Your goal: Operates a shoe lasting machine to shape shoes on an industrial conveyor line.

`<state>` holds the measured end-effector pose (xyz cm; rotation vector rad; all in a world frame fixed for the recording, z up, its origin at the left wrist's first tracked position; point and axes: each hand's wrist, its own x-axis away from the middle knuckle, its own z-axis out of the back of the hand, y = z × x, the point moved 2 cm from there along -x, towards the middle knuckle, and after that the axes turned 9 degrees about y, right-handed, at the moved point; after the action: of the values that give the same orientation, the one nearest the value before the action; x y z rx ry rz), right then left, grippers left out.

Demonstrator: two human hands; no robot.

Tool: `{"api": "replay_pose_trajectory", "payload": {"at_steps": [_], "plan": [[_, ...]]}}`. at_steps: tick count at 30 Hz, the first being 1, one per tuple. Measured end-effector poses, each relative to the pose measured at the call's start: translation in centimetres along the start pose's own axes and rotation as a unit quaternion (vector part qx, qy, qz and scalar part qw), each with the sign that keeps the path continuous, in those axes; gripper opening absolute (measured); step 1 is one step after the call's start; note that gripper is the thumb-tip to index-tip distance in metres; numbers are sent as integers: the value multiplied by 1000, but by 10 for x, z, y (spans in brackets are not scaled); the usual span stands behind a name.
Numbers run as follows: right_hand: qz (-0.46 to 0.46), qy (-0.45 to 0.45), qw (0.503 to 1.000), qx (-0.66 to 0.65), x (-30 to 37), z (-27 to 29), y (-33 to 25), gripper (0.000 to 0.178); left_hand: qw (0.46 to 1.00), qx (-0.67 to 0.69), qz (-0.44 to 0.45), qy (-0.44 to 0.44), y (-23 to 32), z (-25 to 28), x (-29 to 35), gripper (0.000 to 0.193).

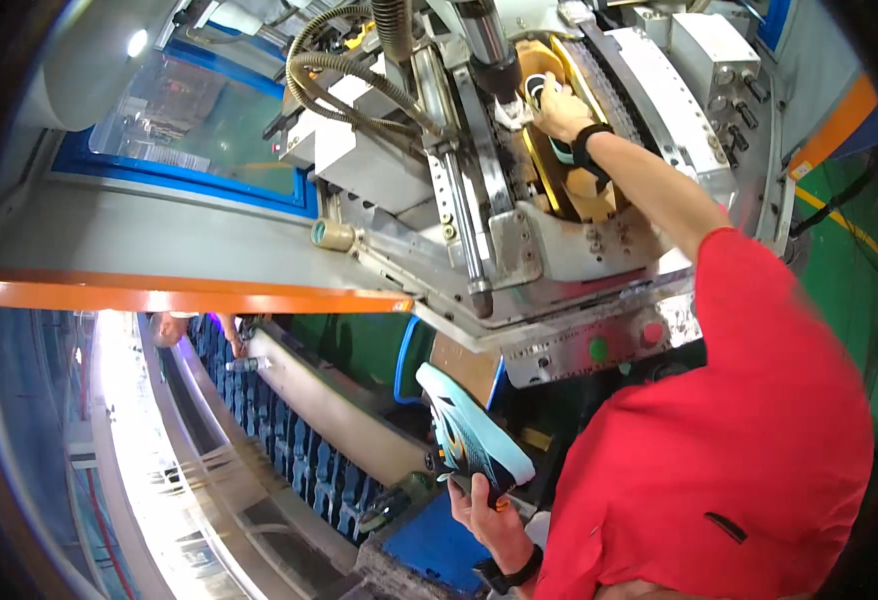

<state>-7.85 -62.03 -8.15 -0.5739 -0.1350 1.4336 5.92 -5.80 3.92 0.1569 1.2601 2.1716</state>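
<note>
The left hand (492,520) pinches the lower, apparently collar-and-heel, end of a dark sneaker (471,425) with a pale aqua midsole, thumb on the upper, toe pointing up, beside the machine. It looks light, with a springy sole and soft knit-like upper; the heel seems a sound hold. The right hand (562,112) curls over a black-and-white piece (535,88) inside the yellow-edged cradle (537,170) of the pressing machine; its fingertip grip I cannot tell. Below the cradle sit a green button (598,350) and a red button (652,333). Farther left runs a conveyor (334,395). Lettering anywhere is too small to read.
</note>
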Motion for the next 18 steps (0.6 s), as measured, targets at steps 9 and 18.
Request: {"api": "replay_pose_trajectory", "payload": {"at_steps": [9, 18], "plan": [[375, -92, 869, -308, 316, 85, 34, 14, 847, 360, 365, 138, -38, -11, 48, 27], [324, -302, 865, -235, 363, -14, 85, 23, 847, 386, 361, 60, -8, -21, 71, 39]]}}
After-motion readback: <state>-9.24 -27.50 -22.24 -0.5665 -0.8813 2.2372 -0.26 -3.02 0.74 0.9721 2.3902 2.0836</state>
